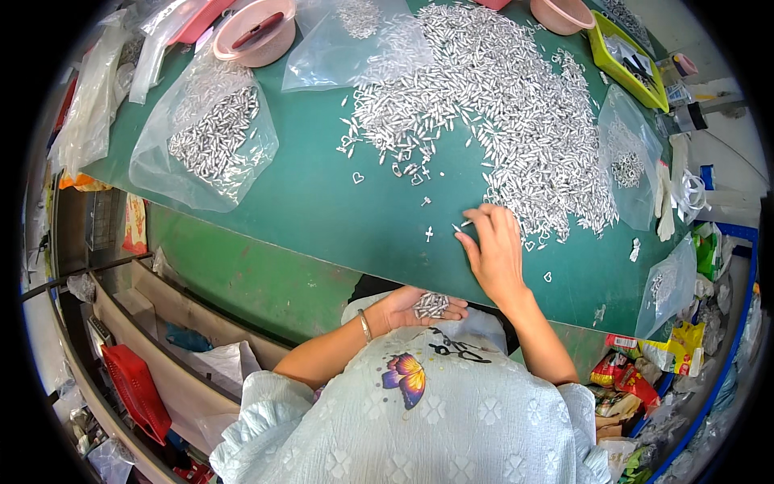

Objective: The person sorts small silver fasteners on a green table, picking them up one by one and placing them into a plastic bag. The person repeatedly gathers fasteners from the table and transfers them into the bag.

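Observation:
My left hand (397,310), palm up below the table's near edge, cups a small heap of silver spindle-shaped metal pieces (431,305). Over the table, at the near edge of a big spread pile of the same pieces (544,121), is my right hand (498,252). Its thumb and forefinger are brought together around a small silver piece (457,228), and another seems to lie at the fingertips. Left of these fingers lies a tiny cross charm (429,234). A heart-shaped charm (358,177) rests farther left, and another heart charm (548,277) is right of my wrist.
Clear plastic bags of silver pieces lie at the left (211,137) and right (627,165) of the green table (314,218). A pink bowl (256,32) holding a red-handled tool stands at the back left. A yellow-green basket (627,60) sits back right. Below left is an open drawer (173,323).

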The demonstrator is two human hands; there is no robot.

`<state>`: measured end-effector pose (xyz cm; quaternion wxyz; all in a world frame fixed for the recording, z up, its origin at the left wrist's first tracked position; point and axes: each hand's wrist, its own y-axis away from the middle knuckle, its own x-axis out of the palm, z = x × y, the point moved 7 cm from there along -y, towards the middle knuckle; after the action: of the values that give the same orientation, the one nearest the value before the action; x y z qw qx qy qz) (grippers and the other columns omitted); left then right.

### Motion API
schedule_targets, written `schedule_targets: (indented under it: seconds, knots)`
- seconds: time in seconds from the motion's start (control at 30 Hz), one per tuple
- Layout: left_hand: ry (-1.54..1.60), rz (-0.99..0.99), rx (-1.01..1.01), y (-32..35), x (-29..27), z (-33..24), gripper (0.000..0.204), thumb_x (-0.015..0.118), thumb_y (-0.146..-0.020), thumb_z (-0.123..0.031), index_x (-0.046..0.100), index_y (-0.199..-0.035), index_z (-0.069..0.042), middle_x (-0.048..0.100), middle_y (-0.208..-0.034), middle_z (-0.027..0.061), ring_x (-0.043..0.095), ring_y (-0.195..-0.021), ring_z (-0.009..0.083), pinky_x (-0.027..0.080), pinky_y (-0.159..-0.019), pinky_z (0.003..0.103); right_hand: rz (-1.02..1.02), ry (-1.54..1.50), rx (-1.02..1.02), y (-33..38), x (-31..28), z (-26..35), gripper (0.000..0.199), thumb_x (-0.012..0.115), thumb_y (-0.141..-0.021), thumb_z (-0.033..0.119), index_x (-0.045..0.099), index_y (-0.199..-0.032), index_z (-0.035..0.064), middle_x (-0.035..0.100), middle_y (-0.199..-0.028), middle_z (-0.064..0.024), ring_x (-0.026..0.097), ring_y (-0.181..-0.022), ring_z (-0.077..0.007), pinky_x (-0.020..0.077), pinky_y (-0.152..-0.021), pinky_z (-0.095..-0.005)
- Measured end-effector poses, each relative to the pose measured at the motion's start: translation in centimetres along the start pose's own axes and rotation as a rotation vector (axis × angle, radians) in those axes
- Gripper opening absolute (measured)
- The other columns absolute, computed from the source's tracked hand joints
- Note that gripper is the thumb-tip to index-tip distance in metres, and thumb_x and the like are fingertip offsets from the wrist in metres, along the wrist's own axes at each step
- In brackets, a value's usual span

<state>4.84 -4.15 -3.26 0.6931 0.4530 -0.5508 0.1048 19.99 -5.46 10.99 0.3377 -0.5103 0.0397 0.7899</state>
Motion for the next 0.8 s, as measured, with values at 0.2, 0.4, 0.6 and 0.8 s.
schedule_targets:
  seconds: [0.2,0.4,0.6,0.8]
  knots:
    - [0.023,0.005,-0.003,-0.1,0.0,0.1,0.059,0.041,-0.102,-0.041,0.057,-0.122,0.012,0.066,-0.115,0.0241,0.068,-0.103,0.0285,0.056,-0.091,0.033,0.041,0.011,-0.083,-0.5,0.6,0.7,0.018,0.071,-0.080,0.008,0.061,-0.094,0.0044,0.054,-0.105,-0.0100,0.051,-0.094,-0.0290,0.0401,-0.078,-0.0404]
    - [0.085,0.110,0.062,0.0,0.1,0.0,0.060,0.035,-0.104,-0.044,0.057,-0.124,0.008,0.063,-0.121,0.0261,0.068,-0.105,0.0307,0.059,-0.087,0.034,0.379,-0.339,-0.136,2.5,-1.0,3.5,0.019,0.074,-0.077,0.007,0.062,-0.092,0.0046,0.057,-0.103,-0.0089,0.053,-0.095,-0.0301,0.0420,-0.082,-0.0394]
    - [0.076,-0.062,0.045,-0.5,-1.2,0.3,0.058,0.041,-0.102,-0.044,0.060,-0.117,0.009,0.067,-0.088,0.0100,0.065,-0.066,0.0121,0.054,-0.052,0.018,0.191,-0.315,-0.090,-1.9,0.2,3.7,0.030,0.073,-0.079,0.008,0.064,-0.108,0.0049,0.058,-0.115,-0.0101,0.054,-0.108,-0.0315,0.0425,-0.092,-0.0418]
    - [0.040,-0.009,0.047,0.1,-0.8,-0.1,0.044,0.054,-0.098,-0.032,0.062,-0.114,0.009,0.057,-0.075,0.0023,0.050,-0.054,0.0041,0.044,-0.042,0.015,0.260,-0.137,-0.356,-3.2,5.0,4.7,0.035,0.072,-0.079,0.010,0.062,-0.113,0.0059,0.054,-0.128,-0.0105,0.050,-0.122,-0.0324,0.0400,-0.098,-0.0449]
